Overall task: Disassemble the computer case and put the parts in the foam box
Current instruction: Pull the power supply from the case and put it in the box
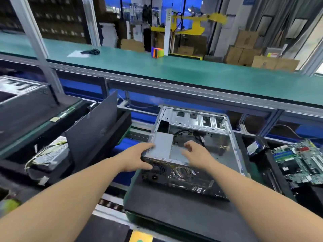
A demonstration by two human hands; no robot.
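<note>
An open computer case [225, 140] lies on its side on a black foam pad [174, 205] in front of me, its inside facing up. A grey power supply [161, 146] sits in its near left corner. My left hand [138, 158] grips the case's near left corner, thumb on the rear panel and fingers on the top edge. My right hand [194, 152] hovers over the case interior with curled, parted fingers, holding nothing. A black foam box [57, 130] at the left holds a removed power supply with cables [50, 155] and a black side panel [92, 130] standing on edge.
A green motherboard [300, 161] lies on black foam at the right. Another computer case [22, 100] stands at the far left. A green conveyor belt [192, 74] runs across behind, with an orange and green tape roll [157, 52] on it. Cardboard boxes are stacked beyond.
</note>
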